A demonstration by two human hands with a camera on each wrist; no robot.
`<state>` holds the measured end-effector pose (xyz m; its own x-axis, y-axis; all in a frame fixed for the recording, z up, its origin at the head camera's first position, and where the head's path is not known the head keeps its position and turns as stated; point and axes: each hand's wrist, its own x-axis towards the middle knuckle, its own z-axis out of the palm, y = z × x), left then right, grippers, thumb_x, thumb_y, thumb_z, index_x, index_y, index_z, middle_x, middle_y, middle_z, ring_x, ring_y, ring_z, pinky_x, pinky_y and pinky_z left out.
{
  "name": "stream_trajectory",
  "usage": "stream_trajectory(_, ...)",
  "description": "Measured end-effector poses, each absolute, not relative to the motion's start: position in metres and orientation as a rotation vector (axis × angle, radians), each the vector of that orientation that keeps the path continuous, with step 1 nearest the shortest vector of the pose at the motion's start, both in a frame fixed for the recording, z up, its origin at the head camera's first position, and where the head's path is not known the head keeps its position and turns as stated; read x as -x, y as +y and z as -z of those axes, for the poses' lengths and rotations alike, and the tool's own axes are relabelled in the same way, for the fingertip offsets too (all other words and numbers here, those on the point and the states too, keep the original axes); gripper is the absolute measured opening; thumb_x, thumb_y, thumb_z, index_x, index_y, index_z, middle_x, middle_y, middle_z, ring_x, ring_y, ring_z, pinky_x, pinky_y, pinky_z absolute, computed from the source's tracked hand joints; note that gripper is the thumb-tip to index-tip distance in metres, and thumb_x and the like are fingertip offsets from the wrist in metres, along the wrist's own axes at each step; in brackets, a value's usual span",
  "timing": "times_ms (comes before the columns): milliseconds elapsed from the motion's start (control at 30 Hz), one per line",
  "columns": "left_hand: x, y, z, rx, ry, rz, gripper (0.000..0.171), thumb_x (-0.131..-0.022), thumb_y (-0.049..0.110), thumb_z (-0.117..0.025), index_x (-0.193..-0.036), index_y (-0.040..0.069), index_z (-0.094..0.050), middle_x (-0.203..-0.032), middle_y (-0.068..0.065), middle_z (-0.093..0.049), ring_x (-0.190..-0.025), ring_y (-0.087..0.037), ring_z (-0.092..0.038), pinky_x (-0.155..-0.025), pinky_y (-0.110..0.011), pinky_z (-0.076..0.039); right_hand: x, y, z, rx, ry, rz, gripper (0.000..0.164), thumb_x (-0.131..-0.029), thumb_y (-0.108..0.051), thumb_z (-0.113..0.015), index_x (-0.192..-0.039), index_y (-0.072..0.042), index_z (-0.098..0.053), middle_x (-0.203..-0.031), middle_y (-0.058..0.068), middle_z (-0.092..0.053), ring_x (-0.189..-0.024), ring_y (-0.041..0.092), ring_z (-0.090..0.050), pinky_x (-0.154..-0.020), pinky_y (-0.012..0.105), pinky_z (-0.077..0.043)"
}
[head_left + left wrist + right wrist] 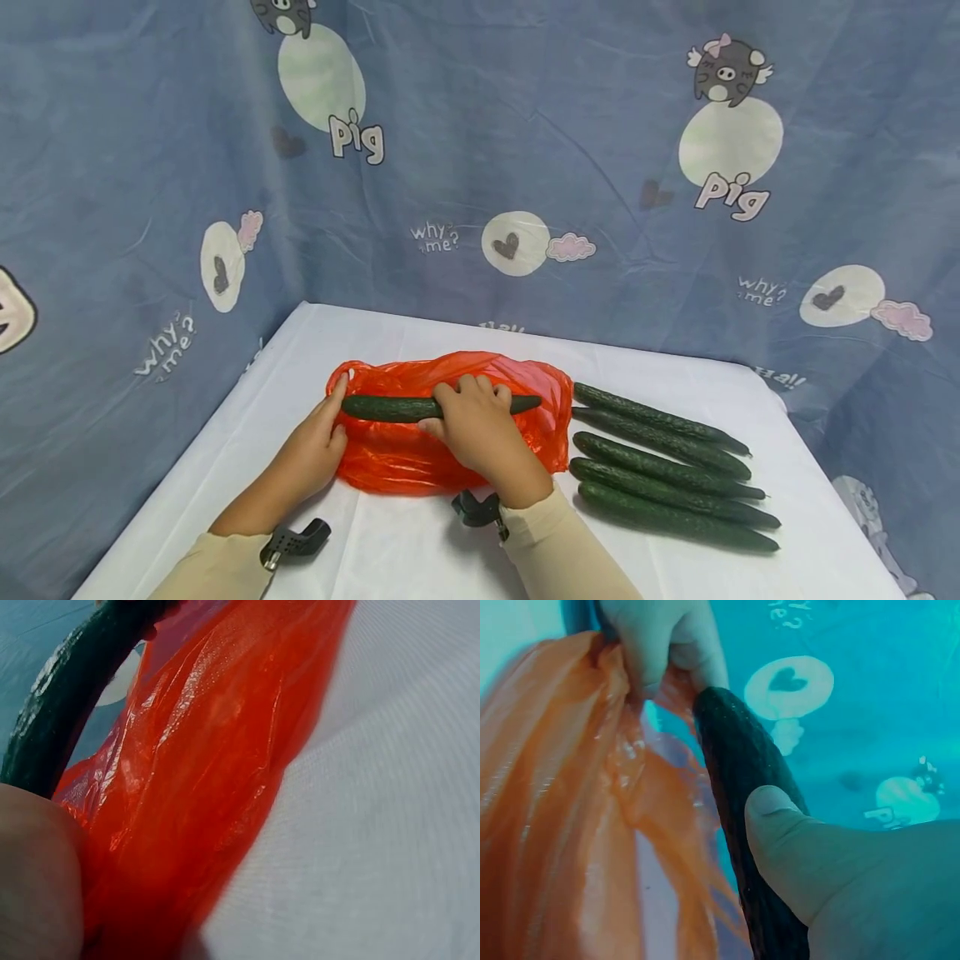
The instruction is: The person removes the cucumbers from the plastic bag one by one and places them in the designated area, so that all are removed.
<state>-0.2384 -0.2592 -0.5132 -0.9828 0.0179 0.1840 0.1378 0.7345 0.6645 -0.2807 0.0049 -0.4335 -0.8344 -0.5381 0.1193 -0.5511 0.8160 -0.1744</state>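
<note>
My right hand (pixel 480 425) grips a long dark green cucumber (pixel 393 408) around its middle, thumb along the near side. The cucumber lies sideways over a crinkled red plastic bag (pixel 397 462), its blunt end toward my left hand (pixel 311 450). That left hand holds the bag's left edge, with fingertips close to the cucumber's blunt end. In the right wrist view, the left fingers (pixel 694 649) pinch the gathered bag (pixel 562 795) just beyond the cucumber (pixel 735 772). The left wrist view has the bag (pixel 210 750) stretching away beneath the cucumber (pixel 60 697).
Several more cucumbers (pixel 667 479) lie side by side to the right of the bag, on a white-covered table (pixel 420 550). Blue printed curtains (pixel 465 167) hang behind and at both sides. A dark wrist mount (pixel 296 540) sits on each sleeve.
</note>
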Motion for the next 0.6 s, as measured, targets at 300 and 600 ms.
stream_trajectory(300,0.236,-0.259,0.514,0.206,-2.734,0.972,0.077,-0.103,0.001,-0.054,-0.168,0.004,-0.013,-0.162,-0.031,-0.036,-0.147,-0.053,-0.039,-0.115,-0.071,-0.035,0.267,0.006,0.412,-0.916,-2.855,-0.286,0.045,-0.093,-0.062,-0.068,-0.119,-0.026,-0.061,-0.101,-0.004,-0.053,-0.098,0.017,-0.046,-0.087,0.045,-0.035)
stream_trajectory(600,0.238,-0.262,0.515,0.181,-2.783,0.997,0.073,-0.108,0.011,-0.046,-0.169,0.006,-0.005,-0.163,-0.033,-0.035,-0.147,-0.054,-0.038,-0.114,-0.075,-0.034,0.25,0.009,0.392,-0.952,-2.797,-0.261,0.05,-0.094,-0.062,-0.065,-0.129,-0.026,-0.061,-0.105,-0.004,-0.053,-0.099,0.017,-0.044,-0.085,0.042,-0.034)
